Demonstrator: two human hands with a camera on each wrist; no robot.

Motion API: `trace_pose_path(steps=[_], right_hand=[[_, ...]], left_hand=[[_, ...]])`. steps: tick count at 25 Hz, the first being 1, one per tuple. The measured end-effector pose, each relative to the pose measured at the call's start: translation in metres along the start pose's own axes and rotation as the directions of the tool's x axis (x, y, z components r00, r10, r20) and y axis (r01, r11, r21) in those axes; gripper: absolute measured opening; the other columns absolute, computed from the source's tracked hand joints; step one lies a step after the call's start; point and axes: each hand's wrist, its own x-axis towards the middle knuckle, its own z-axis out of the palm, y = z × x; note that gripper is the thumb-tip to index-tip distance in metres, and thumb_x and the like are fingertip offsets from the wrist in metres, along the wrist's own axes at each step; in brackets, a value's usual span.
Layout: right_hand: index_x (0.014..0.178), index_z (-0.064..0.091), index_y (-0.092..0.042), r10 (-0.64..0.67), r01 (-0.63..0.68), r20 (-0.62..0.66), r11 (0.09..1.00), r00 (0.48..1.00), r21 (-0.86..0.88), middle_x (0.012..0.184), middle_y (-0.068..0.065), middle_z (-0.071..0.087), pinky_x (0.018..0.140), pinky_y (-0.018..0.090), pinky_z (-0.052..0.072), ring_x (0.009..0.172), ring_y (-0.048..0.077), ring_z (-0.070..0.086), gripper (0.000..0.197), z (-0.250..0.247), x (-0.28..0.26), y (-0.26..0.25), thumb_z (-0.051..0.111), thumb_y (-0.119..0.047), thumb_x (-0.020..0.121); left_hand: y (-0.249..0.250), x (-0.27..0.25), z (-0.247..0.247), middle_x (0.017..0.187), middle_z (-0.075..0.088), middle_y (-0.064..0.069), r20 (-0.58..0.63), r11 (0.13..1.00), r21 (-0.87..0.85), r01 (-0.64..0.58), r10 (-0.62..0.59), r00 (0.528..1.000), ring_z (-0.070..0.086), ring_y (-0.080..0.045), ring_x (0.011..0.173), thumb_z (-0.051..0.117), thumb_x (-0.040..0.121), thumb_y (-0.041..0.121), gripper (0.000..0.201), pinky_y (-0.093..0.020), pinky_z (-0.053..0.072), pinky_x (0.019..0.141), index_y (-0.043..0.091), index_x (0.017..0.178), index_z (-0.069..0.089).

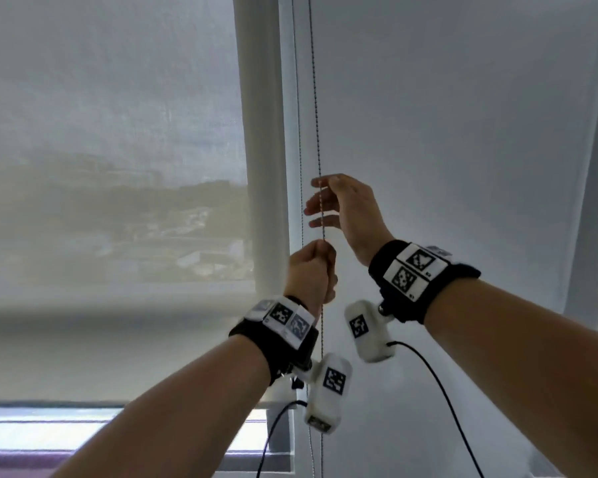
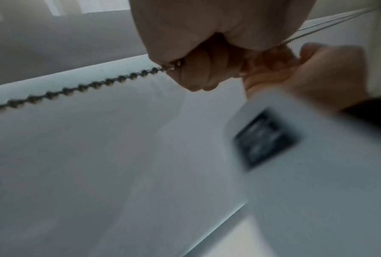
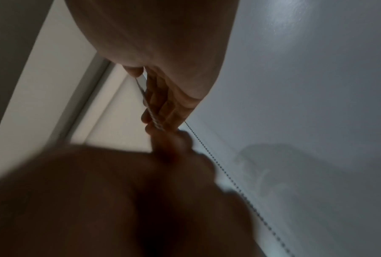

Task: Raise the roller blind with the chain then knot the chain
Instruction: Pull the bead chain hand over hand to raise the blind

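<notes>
A translucent roller blind (image 1: 118,150) covers the window on the left, its bottom bar (image 1: 83,403) hanging low. Two strands of a metal bead chain (image 1: 314,98) hang beside the white frame. My left hand (image 1: 312,270) grips the nearer strand in a fist; in the left wrist view the chain (image 2: 79,87) leaves that fist (image 2: 196,71) taut. My right hand (image 1: 320,203) is just above it, fingers spread and nearly straight, with the chain running across them. The right wrist view shows the chain (image 3: 151,113) lying along those fingers (image 3: 163,104).
A white window frame post (image 1: 266,167) stands between the blind and a plain white wall (image 1: 463,132) on the right. A bright strip of uncovered window (image 1: 49,426) shows below the blind. Black cables (image 1: 439,391) trail from the wrist cameras.
</notes>
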Motion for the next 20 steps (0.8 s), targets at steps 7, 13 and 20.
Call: trace_pose_path(steps=[7,13,20], right_hand=[[0.059,0.032,-0.023,0.174,-0.175,0.013,0.980,0.985,0.099,0.047,-0.008,0.025,0.042,0.020,0.015,0.039,0.011,0.016,0.041,0.031,0.001,-0.006,0.030,-0.030,0.099],[0.060,0.031,-0.023,0.134,-0.130,-0.043,0.988,0.990,0.082,0.047,-0.006,0.025,0.041,0.018,0.016,0.036,0.009,0.017,0.039,0.036,-0.003,0.000,0.031,-0.030,0.099],[0.063,0.046,-0.016,0.067,-0.071,-0.107,0.997,0.992,-0.029,0.048,-0.007,0.038,0.046,0.021,0.029,0.040,0.008,0.033,0.043,0.030,-0.027,0.042,0.033,-0.032,0.100]], left_hand=[[-0.054,-0.016,-0.024,0.049,0.041,-0.003,0.037,0.993,0.064,0.095,-0.097,0.995,0.036,-0.016,0.046,0.036,0.077,-0.007,0.037,-0.024,0.024,0.049,0.019,0.055,0.051],[-0.034,-0.003,-0.041,0.067,0.068,-0.005,0.172,0.995,-0.057,0.080,-0.069,0.983,0.063,-0.015,0.057,0.039,0.097,0.016,0.030,-0.023,0.051,0.054,-0.001,0.098,0.064],[0.017,0.018,-0.036,0.087,0.066,-0.016,0.138,0.992,-0.119,-0.045,0.062,0.988,0.063,-0.026,0.080,0.032,0.098,0.024,0.040,-0.039,0.051,0.080,-0.003,0.097,0.062]])
